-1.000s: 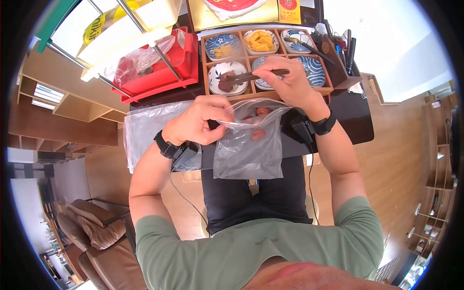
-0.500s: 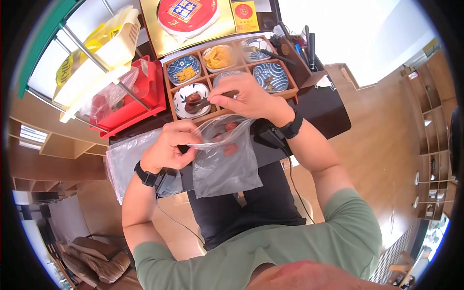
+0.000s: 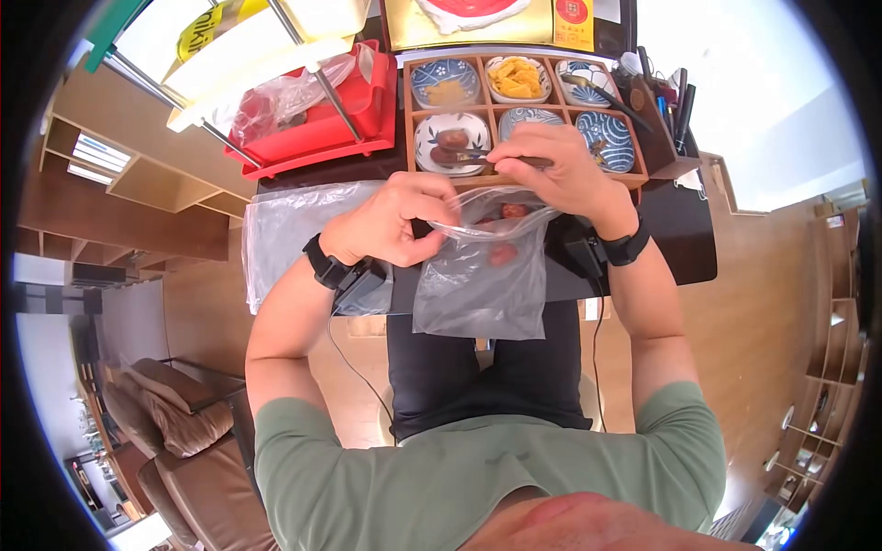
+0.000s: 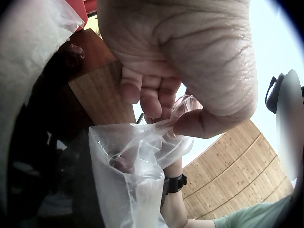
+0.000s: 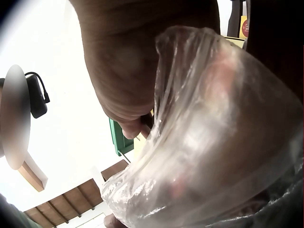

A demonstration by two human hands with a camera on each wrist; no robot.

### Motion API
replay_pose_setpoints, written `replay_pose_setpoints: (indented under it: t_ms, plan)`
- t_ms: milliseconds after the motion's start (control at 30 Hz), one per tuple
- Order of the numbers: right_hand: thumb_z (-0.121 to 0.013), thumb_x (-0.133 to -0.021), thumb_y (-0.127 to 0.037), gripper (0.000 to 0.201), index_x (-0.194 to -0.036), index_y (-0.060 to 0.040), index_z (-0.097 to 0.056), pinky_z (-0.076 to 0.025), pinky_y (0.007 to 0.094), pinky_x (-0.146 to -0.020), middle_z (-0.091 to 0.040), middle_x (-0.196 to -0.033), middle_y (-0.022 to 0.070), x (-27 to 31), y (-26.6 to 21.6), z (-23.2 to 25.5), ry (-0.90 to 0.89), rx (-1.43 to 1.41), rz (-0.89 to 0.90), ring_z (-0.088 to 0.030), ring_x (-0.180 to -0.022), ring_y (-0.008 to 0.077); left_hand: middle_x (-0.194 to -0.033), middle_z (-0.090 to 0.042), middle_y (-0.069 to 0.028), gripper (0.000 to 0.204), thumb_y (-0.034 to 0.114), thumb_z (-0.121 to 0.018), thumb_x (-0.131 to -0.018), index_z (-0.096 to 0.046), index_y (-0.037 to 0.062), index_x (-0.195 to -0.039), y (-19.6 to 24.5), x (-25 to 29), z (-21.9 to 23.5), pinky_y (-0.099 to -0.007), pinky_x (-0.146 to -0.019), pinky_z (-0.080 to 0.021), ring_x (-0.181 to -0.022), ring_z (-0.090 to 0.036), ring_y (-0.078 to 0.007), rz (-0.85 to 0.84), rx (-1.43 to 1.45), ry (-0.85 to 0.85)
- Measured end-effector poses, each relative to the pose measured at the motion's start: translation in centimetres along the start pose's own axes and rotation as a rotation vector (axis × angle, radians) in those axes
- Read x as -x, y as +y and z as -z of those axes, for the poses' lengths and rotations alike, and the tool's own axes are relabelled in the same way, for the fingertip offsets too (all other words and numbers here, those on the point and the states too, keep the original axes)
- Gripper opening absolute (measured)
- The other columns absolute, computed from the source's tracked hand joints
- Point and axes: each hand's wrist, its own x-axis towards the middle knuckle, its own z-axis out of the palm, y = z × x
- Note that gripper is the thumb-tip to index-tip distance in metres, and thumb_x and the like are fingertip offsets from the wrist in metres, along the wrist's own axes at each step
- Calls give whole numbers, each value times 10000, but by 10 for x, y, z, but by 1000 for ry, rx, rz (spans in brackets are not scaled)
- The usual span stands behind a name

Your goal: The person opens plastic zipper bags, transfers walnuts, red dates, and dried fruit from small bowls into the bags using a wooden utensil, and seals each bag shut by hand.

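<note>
Over the white dish [image 3: 426, 144] in the wooden tray's [image 3: 488, 134] near-left compartment, your right hand [image 3: 559, 173] is pinching a pair of dark tongs [image 3: 478, 157], their tips reaching the reddish-brown dried fruit [image 3: 451, 140] on the dish. Your left hand [image 3: 393, 220] is pinching the rim of a clear plastic bag [image 3: 480, 292] between thumb and fingers, and the bag's mouth is gaping below your right hand. More reddish fruit pieces [image 3: 503, 253] are lying inside the bag. Another clear bag [image 3: 299, 231] is lying flat on the dark table [image 3: 675, 230], beyond your left wrist.
</note>
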Motion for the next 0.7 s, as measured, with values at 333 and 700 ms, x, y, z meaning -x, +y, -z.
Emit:
replay_pose_setpoints:
  t_ms: [333, 700]
  plan:
    - [-740, -908, -98, 77, -965, -49, -755, -531, 364, -674, -714, -884, 104, 2, -1, 1, -1, 44, -43, -681, -771, 300, -895, -693, -100, 189, -55, -657, -727, -731, 24, -882, 1, 2, -1, -351, -685, -525, -798, -669, -267, 16, 2, -11]
    - [-726, -912, -81, 72, -958, -32, -753, -533, 350, -696, -710, -892, 100, 0, -3, 7, 14, 28, -85, -682, -782, 279, -887, -681, -107, 173, -53, -643, -716, -706, 24, -857, 2, 0, 0, -367, -664, -517, -786, -665, -305, 11, 14, -1]
